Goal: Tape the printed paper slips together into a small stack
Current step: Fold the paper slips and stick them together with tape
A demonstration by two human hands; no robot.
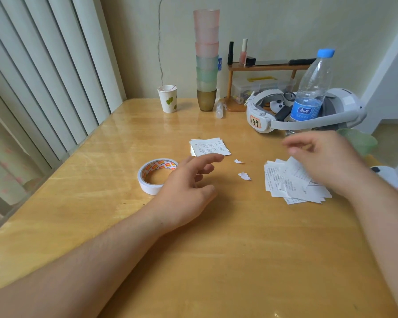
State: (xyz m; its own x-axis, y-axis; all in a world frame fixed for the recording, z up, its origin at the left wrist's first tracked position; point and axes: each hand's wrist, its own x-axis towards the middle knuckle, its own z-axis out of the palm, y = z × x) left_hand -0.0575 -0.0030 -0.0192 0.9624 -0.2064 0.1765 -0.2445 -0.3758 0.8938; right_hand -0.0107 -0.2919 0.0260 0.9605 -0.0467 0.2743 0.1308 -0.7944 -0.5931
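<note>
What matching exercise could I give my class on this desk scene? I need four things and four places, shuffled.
Things:
1. tape roll
2. loose slips
3. small stack
4. water bottle

Places:
A. inside the white headset's band
B. under the right hand
C. beside the left hand, on its left
D. table centre, beyond the left fingers

Pairs: 1-C, 2-B, 3-D, 4-A
</note>
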